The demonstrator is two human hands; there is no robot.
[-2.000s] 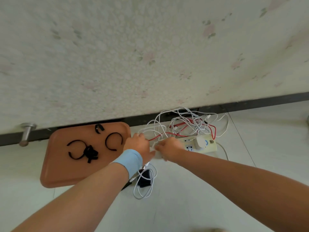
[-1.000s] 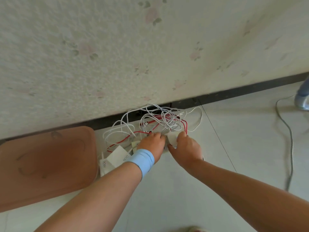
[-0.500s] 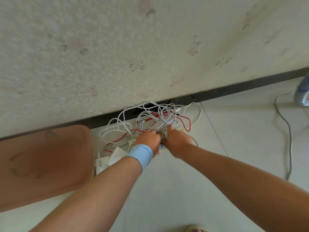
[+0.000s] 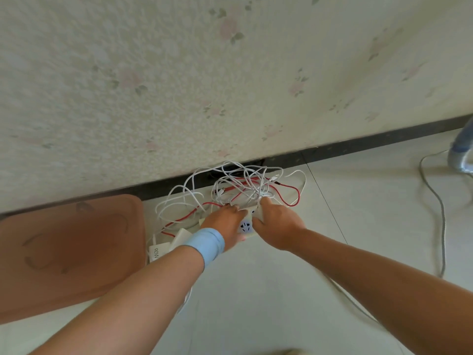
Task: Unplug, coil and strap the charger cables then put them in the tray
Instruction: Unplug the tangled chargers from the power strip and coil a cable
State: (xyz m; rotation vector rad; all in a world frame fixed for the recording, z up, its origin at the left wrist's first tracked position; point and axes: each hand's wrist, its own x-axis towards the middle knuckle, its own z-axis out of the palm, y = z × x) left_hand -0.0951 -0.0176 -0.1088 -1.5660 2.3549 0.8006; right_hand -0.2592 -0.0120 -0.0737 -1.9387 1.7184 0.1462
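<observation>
Soft, even daylight is filling the scene, and only faint shadows are lying on the pale floor (image 4: 256, 290). Motion blur is smearing the brown tray (image 4: 64, 252) and the wallpaper (image 4: 128, 85), while the tangled cables (image 4: 243, 190) are showing sharper; the wide lens is stretching the lower corners.

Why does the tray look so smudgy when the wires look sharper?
Head view: the tray at the left edge is smeared, probably by camera motion or the wide lens softening its edges; the straps on it show only as faint grey streaks; the cables near the middle are crisper; light is soft and even, with no glare.
</observation>
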